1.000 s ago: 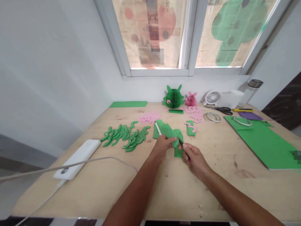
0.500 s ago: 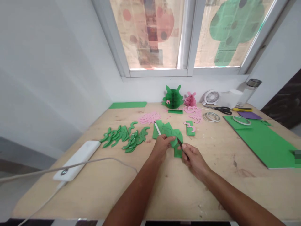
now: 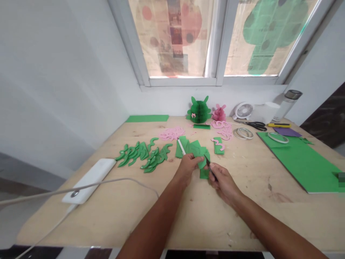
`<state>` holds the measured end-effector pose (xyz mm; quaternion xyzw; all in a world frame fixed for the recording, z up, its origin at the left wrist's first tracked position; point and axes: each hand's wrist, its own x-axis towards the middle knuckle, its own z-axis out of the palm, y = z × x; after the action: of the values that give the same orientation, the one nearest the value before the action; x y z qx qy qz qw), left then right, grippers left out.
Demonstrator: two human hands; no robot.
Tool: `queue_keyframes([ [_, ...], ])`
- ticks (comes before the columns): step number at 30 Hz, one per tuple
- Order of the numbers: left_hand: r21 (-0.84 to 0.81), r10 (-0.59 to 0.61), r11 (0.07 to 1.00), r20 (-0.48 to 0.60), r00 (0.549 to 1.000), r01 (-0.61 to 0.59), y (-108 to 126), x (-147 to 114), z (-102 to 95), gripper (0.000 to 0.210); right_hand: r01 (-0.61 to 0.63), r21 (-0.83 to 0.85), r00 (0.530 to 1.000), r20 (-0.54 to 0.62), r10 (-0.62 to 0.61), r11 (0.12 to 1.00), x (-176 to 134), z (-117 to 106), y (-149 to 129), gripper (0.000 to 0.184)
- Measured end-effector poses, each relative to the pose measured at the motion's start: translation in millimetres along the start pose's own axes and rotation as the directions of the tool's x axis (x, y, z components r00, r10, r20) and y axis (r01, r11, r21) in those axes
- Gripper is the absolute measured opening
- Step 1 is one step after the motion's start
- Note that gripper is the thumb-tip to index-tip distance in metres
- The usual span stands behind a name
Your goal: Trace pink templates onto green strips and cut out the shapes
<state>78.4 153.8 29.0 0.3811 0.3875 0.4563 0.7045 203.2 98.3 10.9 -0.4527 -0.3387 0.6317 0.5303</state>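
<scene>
My left hand (image 3: 188,166) is closed in a pinch on a piece of green paper (image 3: 201,163) above the table. In my right hand (image 3: 221,178) is a pair of small black scissors (image 3: 208,162), its dark tip against the right edge of that paper; the handles are mostly hidden by my fingers. Beneath and behind my left hand lie more green paper sheets (image 3: 192,145). A white pen (image 3: 181,146) rests across them, its lower end close to my left knuckles. Curved green cutouts (image 3: 155,160) are heaped left of my hands.
Pink paper cutouts (image 3: 171,133) lie further back, before a green paper ball figure (image 3: 198,110) and a pink one (image 3: 219,113). Tape rolls (image 3: 245,133), black-handled scissors (image 3: 257,125) and green sheets (image 3: 302,162) are at right. A white power bank (image 3: 90,180) with a cable lies left.
The scissors' tip now shows more clearly at the paper's edge, and the held paper has shifted slightly. Both hands stay nearly in place; the whole view has moved a little.
</scene>
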Motion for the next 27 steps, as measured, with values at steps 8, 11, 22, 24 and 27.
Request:
queue_keyframes([
  [8, -0.002, -0.005, 1.0, 0.023, 1.0, 0.005, 1.2, 0.1, -0.5, 0.022, -0.019, 0.04, 1.0, 0.018, 0.018, 0.999, 1.1, -1.4, 2.0, 0.041],
  [11, 0.004, -0.005, 1.0, 0.023, 1.0, 0.005, 0.6, 0.7, -1.3, 0.023, -0.015, 0.042, 1.0, 0.027, 0.014, 0.999, 1.2, -2.0, 2.6, 0.041],
  [22, -0.003, -0.002, 1.0, 0.03, 1.0, 0.002, 1.0, -0.3, -0.2, 0.024, -0.024, 0.067, 0.999, 0.036, 0.022, 0.997, -0.2, -1.2, 1.9, 0.041],
  [24, -0.003, 0.0, 1.0, 0.028, 1.0, 0.001, 1.2, -0.5, 0.1, 0.024, -0.027, 0.071, 0.999, 0.037, 0.025, 0.997, -0.3, -0.7, 1.3, 0.041],
  [27, 0.004, -0.001, 1.0, 0.023, 1.0, 0.001, 1.0, -0.3, 0.0, 0.024, -0.036, 0.069, 0.999, 0.032, 0.034, 0.997, -0.2, -0.2, 1.1, 0.042],
])
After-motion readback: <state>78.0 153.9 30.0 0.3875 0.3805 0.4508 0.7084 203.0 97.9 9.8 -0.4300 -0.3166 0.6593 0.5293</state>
